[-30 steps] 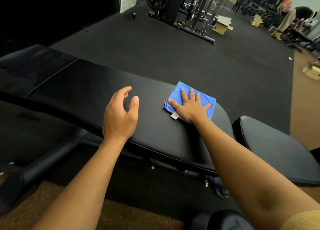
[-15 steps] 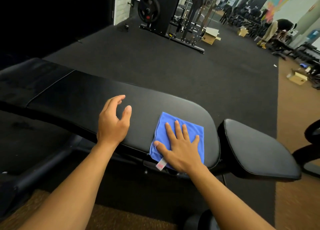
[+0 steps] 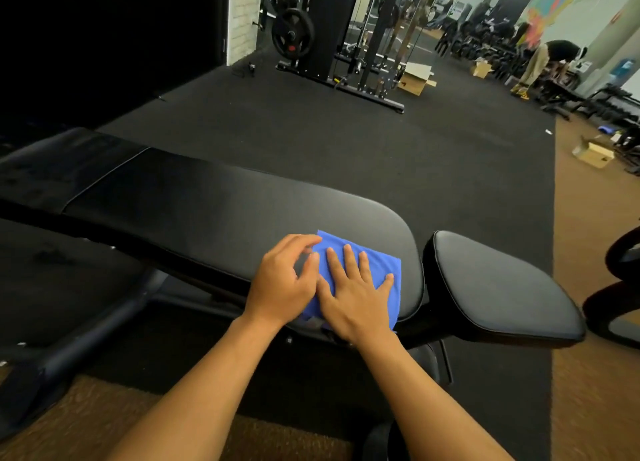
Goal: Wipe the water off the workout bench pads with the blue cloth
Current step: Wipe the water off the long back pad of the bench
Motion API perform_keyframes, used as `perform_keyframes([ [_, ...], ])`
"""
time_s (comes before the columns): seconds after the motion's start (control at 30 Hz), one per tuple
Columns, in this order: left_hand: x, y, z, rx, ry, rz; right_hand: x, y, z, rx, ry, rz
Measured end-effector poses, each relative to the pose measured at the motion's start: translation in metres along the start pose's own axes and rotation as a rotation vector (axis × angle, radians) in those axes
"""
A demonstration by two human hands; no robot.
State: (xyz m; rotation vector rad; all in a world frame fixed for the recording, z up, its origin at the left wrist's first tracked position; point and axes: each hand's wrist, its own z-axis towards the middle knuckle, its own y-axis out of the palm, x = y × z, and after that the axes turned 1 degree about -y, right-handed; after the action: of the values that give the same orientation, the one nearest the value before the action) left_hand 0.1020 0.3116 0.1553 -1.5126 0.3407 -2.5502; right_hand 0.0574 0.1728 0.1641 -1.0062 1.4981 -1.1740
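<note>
Here, blue cloth (image 3: 375, 264) lies flat on long desk pad (image 3: 214, 204), near its rounded end. R hand (image 3: 355, 289) – fingers spread, flat, pressing cloth. L hand (image 3: 285, 280) loosely curled at cloth's left edge, grasp unclear. Seat pad (image 3: 502, 287) lies just right – R hand nearer.

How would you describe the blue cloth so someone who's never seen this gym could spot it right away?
Find the long black back pad of the workout bench in the foreground and follow it to its rounded right end, beside the separate seat pad. The blue cloth lies flat there, under the right hand, with the left hand at its left edge. It is the only bright blue thing on the black pads.
</note>
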Motion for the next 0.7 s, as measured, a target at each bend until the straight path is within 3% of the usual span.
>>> perform_keyframes([
  [0.27, 0.035, 0.048, -0.006, -0.247, -0.103, -0.041, 0.038, -0.01, 0.013, 0.032, 0.169, 0.013],
  [0.4, 0.04, 0.076, 0.009, -0.318, -0.125, -0.015, 0.077, -0.019, 0.026, 0.073, 0.292, 0.145],
  [0.7, 0.033, 0.113, 0.066, -0.407, -0.196, 0.054, 0.127, -0.032, 0.097, 0.115, 0.285, 0.302],
])
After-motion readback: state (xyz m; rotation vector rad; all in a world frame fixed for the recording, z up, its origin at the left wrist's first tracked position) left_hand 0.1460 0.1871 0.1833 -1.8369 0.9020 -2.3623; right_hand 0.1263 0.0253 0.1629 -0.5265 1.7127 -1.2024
